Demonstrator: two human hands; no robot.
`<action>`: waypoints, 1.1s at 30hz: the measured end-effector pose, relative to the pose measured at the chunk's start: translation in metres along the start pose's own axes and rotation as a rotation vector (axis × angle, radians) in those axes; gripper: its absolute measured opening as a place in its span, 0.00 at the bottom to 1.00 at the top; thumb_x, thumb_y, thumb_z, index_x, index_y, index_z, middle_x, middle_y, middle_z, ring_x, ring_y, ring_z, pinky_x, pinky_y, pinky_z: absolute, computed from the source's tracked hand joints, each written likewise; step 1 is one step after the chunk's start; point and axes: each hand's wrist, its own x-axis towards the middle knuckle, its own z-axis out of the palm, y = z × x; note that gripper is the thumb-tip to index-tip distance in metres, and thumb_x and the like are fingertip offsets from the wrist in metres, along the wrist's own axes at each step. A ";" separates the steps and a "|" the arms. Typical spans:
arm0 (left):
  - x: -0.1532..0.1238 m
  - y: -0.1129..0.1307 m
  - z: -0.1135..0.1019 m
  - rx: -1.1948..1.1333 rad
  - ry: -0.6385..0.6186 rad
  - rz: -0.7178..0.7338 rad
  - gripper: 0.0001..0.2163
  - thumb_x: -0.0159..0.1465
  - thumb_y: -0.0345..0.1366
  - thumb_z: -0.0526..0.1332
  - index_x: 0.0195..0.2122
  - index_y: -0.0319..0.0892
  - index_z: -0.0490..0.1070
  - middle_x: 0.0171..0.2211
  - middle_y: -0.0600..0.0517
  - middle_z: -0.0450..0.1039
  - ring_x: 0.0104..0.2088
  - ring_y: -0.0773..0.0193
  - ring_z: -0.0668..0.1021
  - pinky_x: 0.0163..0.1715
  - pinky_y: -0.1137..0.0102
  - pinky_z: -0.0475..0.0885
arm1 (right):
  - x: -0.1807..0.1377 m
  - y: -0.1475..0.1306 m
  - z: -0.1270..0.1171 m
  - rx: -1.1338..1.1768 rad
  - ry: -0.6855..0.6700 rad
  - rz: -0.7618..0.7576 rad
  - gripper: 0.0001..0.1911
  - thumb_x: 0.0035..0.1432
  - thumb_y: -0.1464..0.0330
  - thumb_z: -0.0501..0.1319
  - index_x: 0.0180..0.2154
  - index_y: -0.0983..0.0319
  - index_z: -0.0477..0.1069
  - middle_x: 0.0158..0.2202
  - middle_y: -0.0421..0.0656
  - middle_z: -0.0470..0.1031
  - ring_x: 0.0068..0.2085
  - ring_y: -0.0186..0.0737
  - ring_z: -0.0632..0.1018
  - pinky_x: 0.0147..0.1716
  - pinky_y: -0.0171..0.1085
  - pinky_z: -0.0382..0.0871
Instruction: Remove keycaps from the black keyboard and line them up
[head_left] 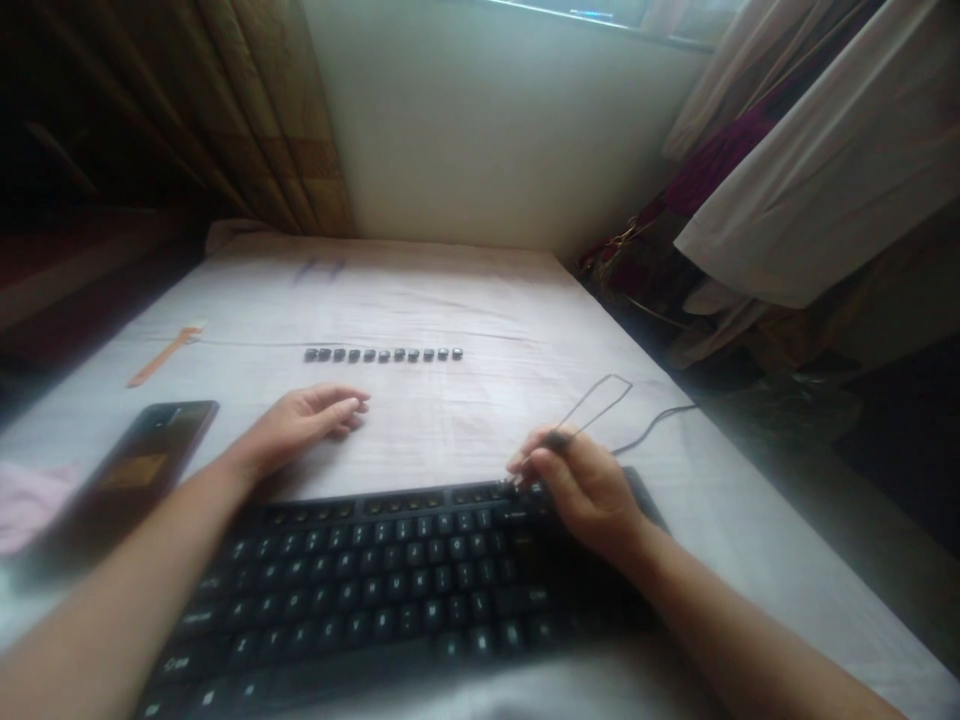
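A black keyboard [390, 590] lies on the white sheet in front of me. My right hand [585, 490] is closed on a wire keycap puller [592, 405], whose tip rests at the keyboard's top row, right of centre. My left hand [304, 420] lies on the sheet just beyond the keyboard's top left, fingers loosely curled with nothing in them. A row of several removed dark keycaps [382, 354] lies farther back, in the middle of the sheet.
A dark phone [146, 455] lies to the left of the keyboard. An orange strip-like tool [161, 358] sits at the far left. The keyboard cable [652, 425] runs off to the right. Curtains and hanging clothes border the bed.
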 end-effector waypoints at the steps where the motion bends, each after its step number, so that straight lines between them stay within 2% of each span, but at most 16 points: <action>1: 0.000 0.001 0.000 0.002 0.002 0.001 0.18 0.56 0.49 0.65 0.42 0.44 0.76 0.39 0.49 0.79 0.37 0.60 0.79 0.38 0.67 0.76 | 0.000 0.000 0.000 0.044 0.022 0.038 0.06 0.65 0.67 0.52 0.38 0.60 0.66 0.28 0.40 0.78 0.25 0.33 0.78 0.27 0.33 0.74; 5: 0.000 0.003 0.000 0.012 -0.004 -0.013 0.19 0.55 0.50 0.66 0.43 0.43 0.75 0.41 0.48 0.79 0.39 0.58 0.79 0.40 0.66 0.76 | 0.000 0.003 0.001 0.106 0.018 0.118 0.07 0.65 0.64 0.53 0.37 0.61 0.66 0.27 0.41 0.78 0.25 0.34 0.78 0.27 0.34 0.74; 8: 0.001 0.004 -0.007 0.054 -0.076 -0.040 0.21 0.55 0.51 0.65 0.46 0.45 0.74 0.43 0.48 0.79 0.43 0.56 0.79 0.44 0.63 0.75 | 0.002 0.002 0.001 0.137 0.037 0.154 0.08 0.65 0.64 0.53 0.37 0.61 0.66 0.27 0.41 0.78 0.25 0.34 0.78 0.28 0.34 0.74; 11: -0.002 0.013 -0.016 0.233 -0.145 -0.017 0.21 0.57 0.53 0.63 0.48 0.49 0.74 0.49 0.49 0.77 0.50 0.53 0.77 0.53 0.61 0.69 | 0.006 -0.006 0.000 0.152 0.042 0.190 0.08 0.64 0.64 0.53 0.37 0.61 0.65 0.28 0.42 0.78 0.25 0.34 0.78 0.27 0.34 0.75; 13: -0.010 0.029 -0.016 0.382 -0.162 0.049 0.21 0.56 0.53 0.63 0.48 0.49 0.75 0.52 0.50 0.75 0.53 0.50 0.74 0.57 0.59 0.64 | 0.008 -0.014 0.001 0.145 0.048 0.184 0.08 0.64 0.64 0.53 0.37 0.61 0.65 0.28 0.41 0.77 0.25 0.34 0.78 0.27 0.34 0.75; 16: -0.031 0.060 0.000 0.451 -0.169 0.108 0.21 0.59 0.53 0.60 0.49 0.49 0.74 0.50 0.50 0.77 0.49 0.51 0.76 0.52 0.59 0.68 | 0.014 -0.025 0.003 0.098 0.045 0.119 0.06 0.64 0.66 0.53 0.36 0.61 0.66 0.27 0.40 0.77 0.26 0.33 0.78 0.28 0.33 0.75; 20: -0.059 0.087 0.040 0.311 -0.310 0.180 0.17 0.63 0.49 0.58 0.49 0.49 0.73 0.43 0.52 0.79 0.43 0.56 0.79 0.45 0.64 0.72 | 0.023 -0.036 0.011 0.013 0.054 -0.012 0.05 0.65 0.69 0.53 0.37 0.61 0.66 0.27 0.39 0.77 0.26 0.32 0.78 0.28 0.32 0.73; 24: -0.066 0.086 0.066 0.133 -0.385 0.124 0.17 0.62 0.48 0.60 0.50 0.48 0.70 0.42 0.51 0.78 0.41 0.57 0.79 0.41 0.65 0.72 | 0.028 -0.041 0.018 -0.039 0.080 -0.103 0.04 0.65 0.70 0.53 0.38 0.61 0.66 0.28 0.40 0.75 0.26 0.32 0.77 0.27 0.32 0.72; 29: -0.062 0.076 0.077 0.007 -0.360 0.119 0.12 0.61 0.43 0.62 0.43 0.45 0.73 0.38 0.52 0.78 0.39 0.59 0.77 0.39 0.67 0.70 | 0.026 -0.040 0.023 -0.058 0.090 -0.178 0.04 0.64 0.72 0.53 0.38 0.61 0.66 0.28 0.40 0.75 0.27 0.33 0.77 0.28 0.32 0.71; 33: -0.059 0.073 0.083 -0.099 -0.353 0.029 0.10 0.59 0.42 0.62 0.39 0.44 0.74 0.36 0.53 0.78 0.34 0.62 0.77 0.31 0.71 0.68 | 0.024 -0.038 0.025 -0.089 0.063 -0.186 0.04 0.64 0.72 0.54 0.38 0.60 0.66 0.29 0.40 0.76 0.28 0.34 0.77 0.29 0.32 0.72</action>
